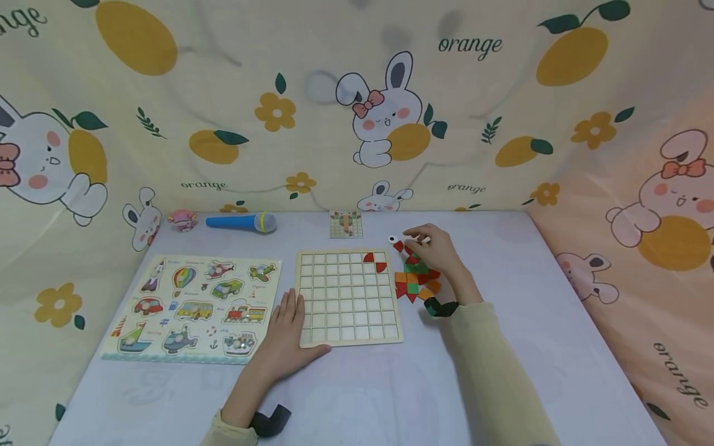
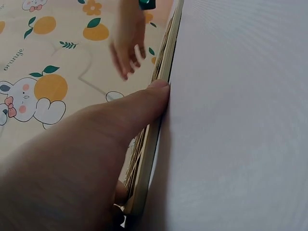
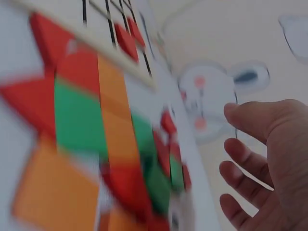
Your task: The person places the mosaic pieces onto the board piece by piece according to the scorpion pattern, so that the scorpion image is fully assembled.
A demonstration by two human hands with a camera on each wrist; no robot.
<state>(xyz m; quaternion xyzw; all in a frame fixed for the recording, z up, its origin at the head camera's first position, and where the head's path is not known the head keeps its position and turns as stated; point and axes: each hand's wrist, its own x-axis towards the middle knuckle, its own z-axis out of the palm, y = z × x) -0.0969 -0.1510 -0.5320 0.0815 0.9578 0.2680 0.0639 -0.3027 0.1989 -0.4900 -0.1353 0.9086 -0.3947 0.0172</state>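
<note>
A square grid board (image 1: 342, 304) with a pale wooden frame lies in the middle of the table. Two red quarter-round tiles (image 1: 369, 257) sit in cells near its top right corner. My left hand (image 1: 284, 341) rests against the board's lower left corner, fingers along the left side and thumb (image 2: 156, 96) on the front edge. Right of the board lies a loose heap of red, green and orange tiles (image 1: 413, 279). Over the heap's far end hovers my right hand (image 1: 434, 249); in the right wrist view its fingers (image 3: 245, 149) are loosely bent, with nothing between them.
A vehicle picture puzzle (image 1: 209, 310) lies left of the board. Along the back are a pink toy (image 1: 182, 219), a blue toy microphone (image 1: 240, 223) and a small pattern card (image 1: 346, 224). By the heap's far end sits a white eye-like disc (image 1: 392, 240). A patterned cloth hangs behind.
</note>
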